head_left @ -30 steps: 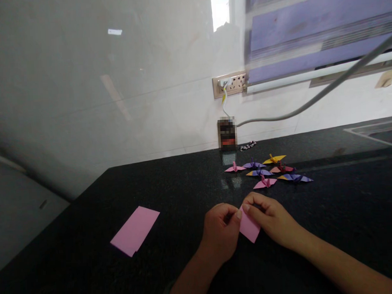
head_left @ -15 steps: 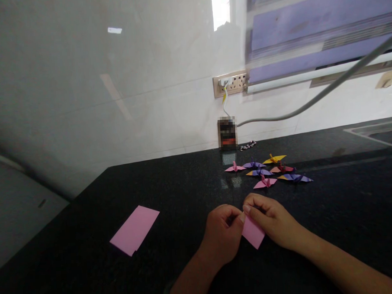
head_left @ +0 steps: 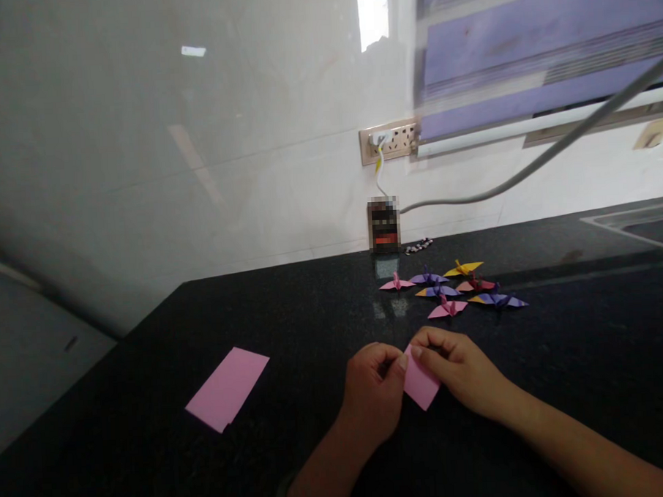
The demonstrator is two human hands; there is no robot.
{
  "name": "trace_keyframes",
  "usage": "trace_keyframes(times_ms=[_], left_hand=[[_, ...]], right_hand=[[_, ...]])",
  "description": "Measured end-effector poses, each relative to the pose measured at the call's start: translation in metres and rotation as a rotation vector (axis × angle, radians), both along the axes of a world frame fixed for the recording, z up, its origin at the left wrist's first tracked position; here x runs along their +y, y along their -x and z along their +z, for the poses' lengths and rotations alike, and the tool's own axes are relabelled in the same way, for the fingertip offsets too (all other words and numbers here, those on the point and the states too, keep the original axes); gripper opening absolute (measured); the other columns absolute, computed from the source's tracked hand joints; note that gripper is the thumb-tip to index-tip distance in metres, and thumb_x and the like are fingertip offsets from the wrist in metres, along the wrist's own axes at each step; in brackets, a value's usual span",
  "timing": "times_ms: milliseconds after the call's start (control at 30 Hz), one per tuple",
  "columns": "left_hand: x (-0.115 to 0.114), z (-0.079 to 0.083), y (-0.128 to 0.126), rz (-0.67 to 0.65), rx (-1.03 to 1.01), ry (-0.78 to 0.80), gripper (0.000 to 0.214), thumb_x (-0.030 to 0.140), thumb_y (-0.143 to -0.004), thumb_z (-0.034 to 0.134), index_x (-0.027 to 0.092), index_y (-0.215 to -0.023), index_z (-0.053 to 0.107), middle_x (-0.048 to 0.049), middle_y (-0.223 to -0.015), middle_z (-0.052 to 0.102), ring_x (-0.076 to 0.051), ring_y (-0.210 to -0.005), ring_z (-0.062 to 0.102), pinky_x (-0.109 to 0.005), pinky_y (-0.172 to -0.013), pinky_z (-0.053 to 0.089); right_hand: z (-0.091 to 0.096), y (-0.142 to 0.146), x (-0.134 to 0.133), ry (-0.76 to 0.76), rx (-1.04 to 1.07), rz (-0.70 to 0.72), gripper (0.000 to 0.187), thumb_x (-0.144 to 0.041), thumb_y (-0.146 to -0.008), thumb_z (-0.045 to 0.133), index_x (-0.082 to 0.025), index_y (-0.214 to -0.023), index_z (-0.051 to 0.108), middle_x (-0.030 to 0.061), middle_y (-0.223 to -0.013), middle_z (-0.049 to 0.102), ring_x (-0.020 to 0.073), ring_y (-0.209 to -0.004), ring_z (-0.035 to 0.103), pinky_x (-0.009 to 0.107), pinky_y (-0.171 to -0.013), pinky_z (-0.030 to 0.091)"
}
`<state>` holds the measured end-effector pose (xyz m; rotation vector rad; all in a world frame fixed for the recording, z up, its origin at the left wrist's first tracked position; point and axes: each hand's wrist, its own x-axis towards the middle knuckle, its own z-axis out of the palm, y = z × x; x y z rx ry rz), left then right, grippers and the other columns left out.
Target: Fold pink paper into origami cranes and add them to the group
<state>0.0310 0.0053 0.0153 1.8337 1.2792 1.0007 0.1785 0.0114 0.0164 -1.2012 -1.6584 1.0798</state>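
Observation:
A small piece of pink paper (head_left: 422,383) is pinched between my two hands, low in the middle of the view. My left hand (head_left: 373,389) grips its left edge with thumb and bent fingers. On the upper right edge, my right hand (head_left: 456,365) holds it between thumb and curled forefinger. The paper's lower corner points toward me; parts of its upper edges are hidden by my fingers. Beyond my hands, several folded paper cranes lie grouped, among them a pink crane (head_left: 448,308), a yellow crane (head_left: 463,269) and a purple crane (head_left: 498,300).
More pink paper (head_left: 228,389) lies on the black countertop (head_left: 290,316) to the left. At the wall stands a blurred-out dark box (head_left: 384,226) beside a speckled strip (head_left: 418,246). A grey cable (head_left: 483,196) runs up right; a socket (head_left: 390,141) is above.
The pink paper in my hands has shifted slightly up and left, and more of its top shows between my fingers. My left hand has moved a little left. The other things stay put.

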Motion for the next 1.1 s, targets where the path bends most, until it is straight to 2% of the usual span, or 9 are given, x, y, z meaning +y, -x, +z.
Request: trace_keyframes(times_ms=[300, 500, 767, 900, 1100], left_hand=[[0.005, -0.002, 0.002, 0.024, -0.034, 0.005, 0.018, 0.025, -0.077, 0.044, 0.015, -0.066, 0.055, -0.0006, -0.066, 0.052, -0.011, -0.063, 0.048, -0.022, -0.057, 0.036], [0.006, -0.001, 0.003, -0.032, -0.013, 0.039, 0.019, 0.027, -0.077, 0.044, 0.015, -0.068, 0.055, -0.0007, -0.066, 0.053, -0.011, -0.063, 0.048, -0.022, -0.056, 0.036], [0.003, -0.002, 0.000, -0.019, -0.011, -0.015, 0.018, 0.022, -0.077, 0.044, 0.015, -0.062, 0.052, 0.0004, -0.063, 0.050, -0.010, -0.060, 0.047, -0.021, -0.054, 0.034], [0.001, 0.000, 0.000, 0.018, -0.009, -0.057, 0.018, 0.021, -0.076, 0.044, 0.015, -0.062, 0.052, 0.0004, -0.063, 0.049, -0.010, -0.060, 0.047, -0.021, -0.054, 0.034], [0.011, 0.004, 0.011, 0.125, -0.099, -0.021, 0.020, 0.028, -0.076, 0.045, 0.015, -0.065, 0.054, 0.0004, -0.062, 0.050, -0.011, -0.059, 0.047, -0.021, -0.053, 0.035]], right_hand=[[-0.001, -0.003, 0.001, -0.076, -0.118, -0.035, 0.016, -0.021, -0.078, 0.043, -0.016, -0.065, 0.050, -0.0014, -0.060, 0.047, 0.0111, -0.057, 0.043, 0.022, -0.053, 0.036], [-0.001, -0.002, 0.000, -0.215, -0.234, 0.065, 0.014, -0.014, -0.075, 0.043, -0.017, -0.063, 0.049, -0.0011, -0.063, 0.048, 0.0111, -0.060, 0.046, 0.023, -0.055, 0.036], [-0.001, 0.000, -0.002, -0.250, -0.249, 0.058, 0.014, -0.013, -0.075, 0.043, -0.017, -0.062, 0.047, -0.0014, -0.062, 0.047, 0.0110, -0.059, 0.046, 0.022, -0.055, 0.036], [-0.002, -0.001, -0.001, -0.245, -0.273, 0.044, 0.013, -0.010, -0.072, 0.043, -0.017, -0.061, 0.048, -0.0011, -0.061, 0.048, 0.0113, -0.058, 0.047, 0.022, -0.054, 0.036], [-0.001, -0.009, 0.005, -0.251, -0.283, -0.003, 0.013, -0.011, -0.069, 0.044, -0.017, -0.058, 0.047, -0.0013, -0.059, 0.048, 0.0115, -0.057, 0.046, 0.023, -0.054, 0.035]])
